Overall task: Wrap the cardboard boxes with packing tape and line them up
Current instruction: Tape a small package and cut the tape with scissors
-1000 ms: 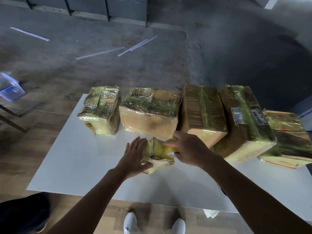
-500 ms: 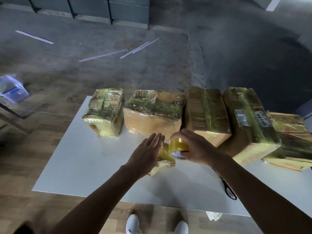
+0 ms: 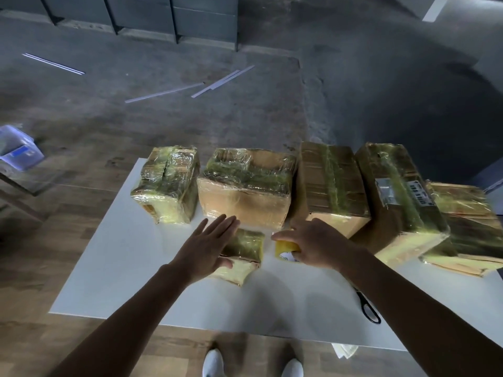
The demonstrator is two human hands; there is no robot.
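White table (image 3: 130, 268): tape-glossy small box (image 3: 247, 246) under spread left hand (image 3: 206, 247); right hand (image 3: 315, 244) grips roll (image 3: 284, 248).

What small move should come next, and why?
Probably the left hand should slide the small box up beside the leftmost box: it looks fully wrapped yet lies in front of the others, and the right hand holds the tape roll apart from it.
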